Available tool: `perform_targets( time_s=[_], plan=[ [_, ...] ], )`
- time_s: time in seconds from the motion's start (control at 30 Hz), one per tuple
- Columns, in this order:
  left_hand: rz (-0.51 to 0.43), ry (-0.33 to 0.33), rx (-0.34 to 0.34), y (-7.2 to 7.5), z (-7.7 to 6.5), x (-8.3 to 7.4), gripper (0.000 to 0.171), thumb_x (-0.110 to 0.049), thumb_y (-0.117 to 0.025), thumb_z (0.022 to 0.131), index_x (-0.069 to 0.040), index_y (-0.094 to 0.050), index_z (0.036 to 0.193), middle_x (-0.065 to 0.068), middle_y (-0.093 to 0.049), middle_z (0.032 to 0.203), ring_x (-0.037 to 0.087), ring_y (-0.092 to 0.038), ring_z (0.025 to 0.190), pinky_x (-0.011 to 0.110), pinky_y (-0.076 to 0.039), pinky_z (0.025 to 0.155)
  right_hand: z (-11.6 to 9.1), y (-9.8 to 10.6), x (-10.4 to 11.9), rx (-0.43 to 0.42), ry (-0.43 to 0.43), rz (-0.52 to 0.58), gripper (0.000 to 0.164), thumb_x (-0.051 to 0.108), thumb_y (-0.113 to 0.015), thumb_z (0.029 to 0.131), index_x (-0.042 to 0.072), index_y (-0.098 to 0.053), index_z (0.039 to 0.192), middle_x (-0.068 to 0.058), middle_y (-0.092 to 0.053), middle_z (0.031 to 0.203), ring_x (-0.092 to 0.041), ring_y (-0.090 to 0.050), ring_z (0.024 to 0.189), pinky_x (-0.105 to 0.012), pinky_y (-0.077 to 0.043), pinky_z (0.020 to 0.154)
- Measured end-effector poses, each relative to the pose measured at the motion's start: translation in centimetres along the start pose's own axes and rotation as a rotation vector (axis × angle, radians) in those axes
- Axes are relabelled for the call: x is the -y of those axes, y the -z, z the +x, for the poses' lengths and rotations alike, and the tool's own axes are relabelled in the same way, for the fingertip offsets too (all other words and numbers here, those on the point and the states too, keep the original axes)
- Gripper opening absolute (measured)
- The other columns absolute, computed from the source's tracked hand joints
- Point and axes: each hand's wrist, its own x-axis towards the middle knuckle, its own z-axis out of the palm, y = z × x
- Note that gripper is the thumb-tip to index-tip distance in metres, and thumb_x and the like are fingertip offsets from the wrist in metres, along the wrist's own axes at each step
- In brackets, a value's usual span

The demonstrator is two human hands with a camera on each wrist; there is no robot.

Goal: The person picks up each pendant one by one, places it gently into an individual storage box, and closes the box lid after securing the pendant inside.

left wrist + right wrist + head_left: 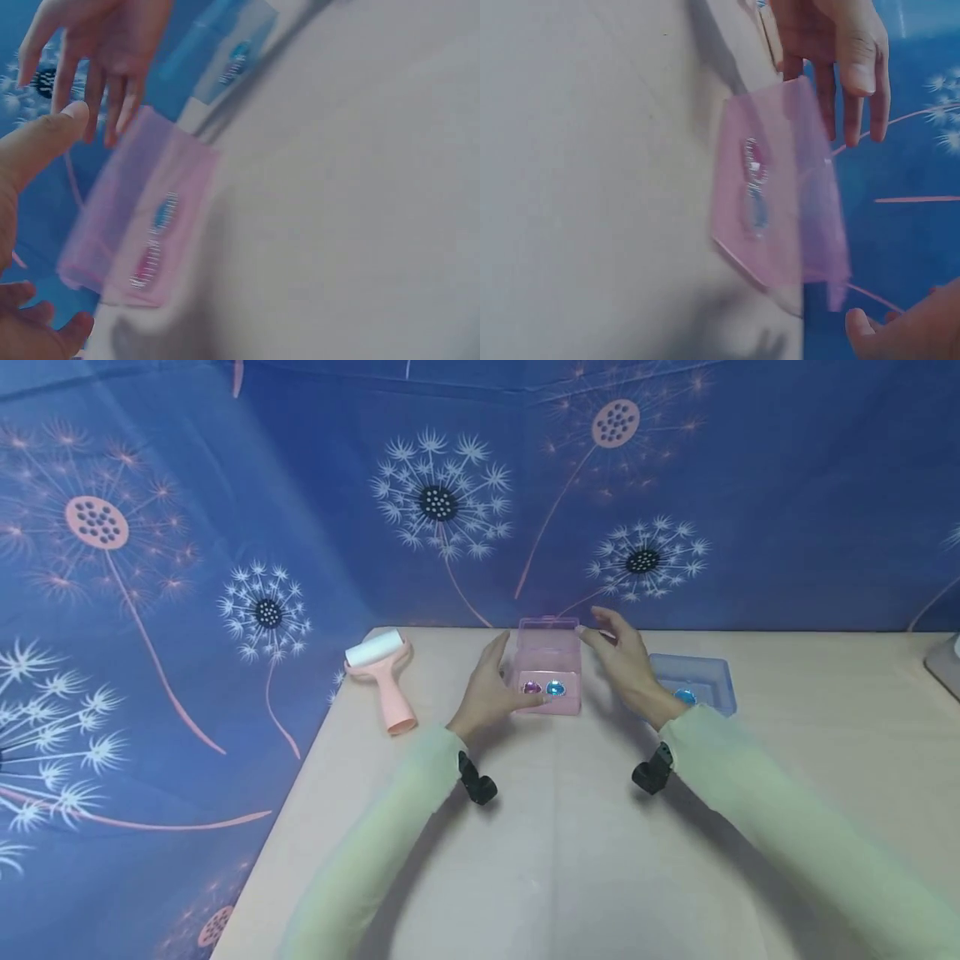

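Note:
A translucent pink box (564, 705) stands on the table with its hinged lid (549, 633) raised at the back. Inside lie a purple-pink gem (532, 687) and a blue gem (555, 687), both with beaded silvery rims. My left hand (483, 692) is at the box's left side, thumb stretched toward the front and fingers spread. On the other side, my right hand (624, 664) hovers near the lid's upper right corner, fingers loosely bent. Both wrist views show the pink box (196, 171) between the hands, with neither gripping it.
Right of the pink box, partly behind my right forearm, sits a translucent blue box (716, 683) holding a blue gem (685, 696). A pink-handled lint roller (390, 693) lies at the left. Blue dandelion-print cloth (517, 510) hangs behind the table's back edge.

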Motion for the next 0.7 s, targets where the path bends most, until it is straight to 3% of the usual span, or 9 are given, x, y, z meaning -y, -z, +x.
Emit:
perform_targets(
  time_s=[0.1,0.27,0.37,0.43,0.6,0.7],
  plan=[
    [-0.013,0.027,-0.003,-1.0,-0.4,1.0,0.121,-0.026,-0.091,0.064,-0.008,-0.014,0.155,0.013,-0.025,0.159,0.029,-0.031,0.144,0.04,-0.03,0.118,0.9,-1.1,-0.9,-0.002,-0.079,0.001,0.07,0.037,-0.051,0.097,0.008,-0.021,0.153,-0.018,-0.021,0.159,-0.037,-0.027,0.145,-0.055,-0.03,0.115],
    [-0.052,0.07,-0.048,-2.6,-0.6,1.9,0.119,-0.022,-0.09,0.066,-0.002,-0.013,0.154,0.016,-0.034,0.155,0.027,-0.038,0.141,0.035,-0.031,0.117,2.1,-2.6,-2.3,-0.024,-0.172,0.033,0.071,0.036,-0.048,0.098,0.006,-0.017,0.154,-0.02,-0.03,0.155,-0.036,-0.035,0.139,-0.044,-0.038,0.112],
    [-0.058,0.092,-0.082,-3.1,-0.6,1.8,0.112,-0.022,-0.088,0.068,-0.003,-0.018,0.153,0.014,-0.036,0.154,0.025,-0.039,0.14,0.033,-0.032,0.116,2.4,-3.1,-2.6,-0.028,-0.204,0.096,0.068,0.033,-0.046,0.098,0.003,-0.02,0.153,-0.021,-0.033,0.154,-0.036,-0.039,0.137,-0.044,-0.038,0.112],
    [-0.056,0.105,-0.096,-3.3,-0.6,1.7,0.108,-0.023,-0.087,0.07,-0.005,-0.022,0.153,0.013,-0.04,0.153,0.025,-0.042,0.138,0.034,-0.034,0.115,2.5,-3.2,-2.7,-0.034,-0.218,0.122,0.064,0.031,-0.045,0.098,0.003,-0.023,0.152,-0.021,-0.031,0.154,-0.036,-0.036,0.14,-0.047,-0.03,0.117],
    [-0.063,0.102,-0.104,-3.4,-0.6,1.5,0.103,-0.022,-0.088,0.068,-0.008,-0.029,0.151,0.012,-0.049,0.146,0.025,-0.051,0.131,0.036,-0.039,0.112,2.8,-3.0,-3.0,-0.066,-0.234,0.186,0.059,0.026,-0.044,0.099,0.0,-0.027,0.149,-0.019,-0.035,0.153,-0.032,-0.034,0.142,-0.04,-0.025,0.12],
    [-0.06,0.11,-0.098,-3.4,-0.8,1.6,0.103,-0.02,-0.089,0.066,-0.008,-0.031,0.15,0.012,-0.051,0.144,0.024,-0.053,0.129,0.035,-0.04,0.112,2.9,-2.8,-3.2,-0.048,-0.265,0.255,0.054,0.029,-0.038,0.102,-0.001,-0.032,0.147,-0.02,-0.039,0.15,-0.03,-0.042,0.137,-0.038,-0.029,0.119]
  ],
)
